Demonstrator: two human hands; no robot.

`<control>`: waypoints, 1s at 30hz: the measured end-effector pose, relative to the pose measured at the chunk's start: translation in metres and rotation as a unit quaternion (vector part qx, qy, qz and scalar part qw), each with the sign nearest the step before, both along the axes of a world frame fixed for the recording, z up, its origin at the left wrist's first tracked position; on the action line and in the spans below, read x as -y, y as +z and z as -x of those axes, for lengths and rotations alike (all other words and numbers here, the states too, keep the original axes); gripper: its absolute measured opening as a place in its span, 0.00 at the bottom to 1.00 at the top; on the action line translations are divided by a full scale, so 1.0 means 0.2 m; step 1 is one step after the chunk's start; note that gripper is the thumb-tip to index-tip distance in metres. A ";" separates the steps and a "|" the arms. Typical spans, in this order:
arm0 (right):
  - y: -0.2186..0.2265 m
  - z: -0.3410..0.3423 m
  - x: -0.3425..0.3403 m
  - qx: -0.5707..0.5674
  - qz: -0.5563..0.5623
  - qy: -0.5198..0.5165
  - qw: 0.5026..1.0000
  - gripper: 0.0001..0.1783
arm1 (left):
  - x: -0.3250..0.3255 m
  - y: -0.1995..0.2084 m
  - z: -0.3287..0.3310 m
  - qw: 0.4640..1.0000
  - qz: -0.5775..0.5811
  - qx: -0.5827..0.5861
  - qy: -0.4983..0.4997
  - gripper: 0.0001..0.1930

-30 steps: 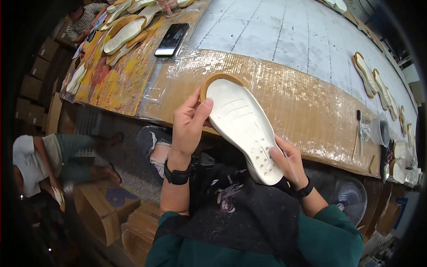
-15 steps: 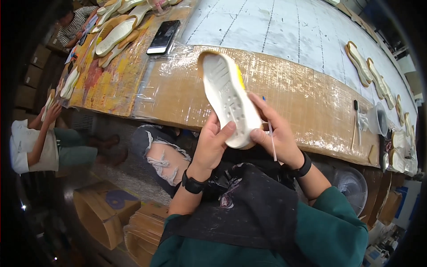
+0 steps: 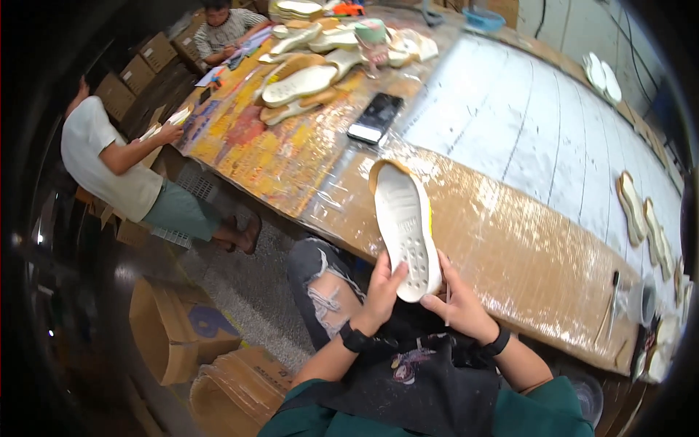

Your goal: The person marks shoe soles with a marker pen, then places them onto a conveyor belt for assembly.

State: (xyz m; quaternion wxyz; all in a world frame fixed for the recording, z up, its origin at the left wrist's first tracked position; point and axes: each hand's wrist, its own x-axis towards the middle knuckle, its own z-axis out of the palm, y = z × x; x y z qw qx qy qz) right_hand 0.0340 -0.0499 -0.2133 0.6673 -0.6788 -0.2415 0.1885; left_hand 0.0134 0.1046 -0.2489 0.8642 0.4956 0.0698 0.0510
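Observation:
Both my hands hold a white shoe sole [image 3: 404,215], its inner face toward me, with a tan rim at the far end and a yellow patch on its right side. Moulded ridges and rows of small hollows mark that face. My left hand [image 3: 377,295] grips the near end from the left, thumb on the inner face. On the opposite side my right hand [image 3: 466,309] is closed round the edge. A thin pale stick [image 3: 448,291] lies along the right hand's fingers; most of it is hidden.
A phone [image 3: 376,117] lies beyond the sole on the plastic-wrapped cardboard [image 3: 510,240]. Several soles [image 3: 302,86] are piled at far left, more [image 3: 632,207] at right. A brush [image 3: 608,306] rests near a cup [image 3: 642,300]. Two people are at left; cardboard boxes [image 3: 171,339] stand on the floor.
My view has swung left and up, so the pile of soles and both co-workers show more fully. The sole stays in both hands and looks more upright.

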 end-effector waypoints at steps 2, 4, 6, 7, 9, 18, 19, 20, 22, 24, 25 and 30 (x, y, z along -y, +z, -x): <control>0.01 -0.07 -0.05 0.024 0.001 -0.021 1.000 0.39 | 0.01 0.00 0.01 0.999 -0.030 0.013 0.043 0.19; 0.02 -0.15 -0.07 -0.097 0.041 0.017 0.994 0.34 | -0.04 -0.05 0.03 0.998 -0.012 -0.002 0.066 0.19; 0.11 -0.22 -0.12 -0.054 0.052 -0.018 0.997 0.26 | -0.11 -0.11 0.05 0.996 0.010 -0.016 0.086 0.21; 0.15 -0.28 -0.13 -0.112 0.069 -0.003 0.991 0.23 | -0.14 -0.13 0.06 0.997 0.012 -0.023 0.072 0.22; 0.25 -0.38 -0.19 -0.136 0.099 -0.013 0.986 0.17 | -0.15 -0.13 0.06 0.995 0.033 -0.042 0.089 0.22; 0.92 -0.93 -1.02 -0.064 -0.294 0.162 0.940 0.21 | -0.13 -0.17 0.00 0.995 -0.028 -0.049 0.087 0.20; 0.94 -0.92 -1.07 -0.065 -0.300 0.160 0.938 0.21 | -0.12 -0.17 -0.01 0.995 -0.021 -0.046 0.082 0.20; 0.95 -0.90 -1.11 0.016 -0.224 0.172 0.959 0.20 | -0.12 -0.17 -0.01 0.996 -0.013 -0.042 0.077 0.20; 0.89 -0.86 -1.16 0.167 -0.088 0.224 0.956 0.20 | -0.12 -0.16 0.00 0.995 0.004 -0.047 0.084 0.18; 0.70 -0.78 -1.12 0.196 -0.018 0.268 0.943 0.25 | -0.12 -0.15 0.00 0.994 -0.044 -0.053 0.082 0.16; 0.58 -0.74 -1.07 0.192 0.028 0.281 0.940 0.26 | -0.11 -0.15 0.00 0.995 -0.038 -0.050 0.083 0.16; 0.05 -0.80 -0.63 0.058 0.078 0.205 0.974 0.20 | -0.11 -0.12 0.03 0.998 -0.022 -0.025 0.058 0.09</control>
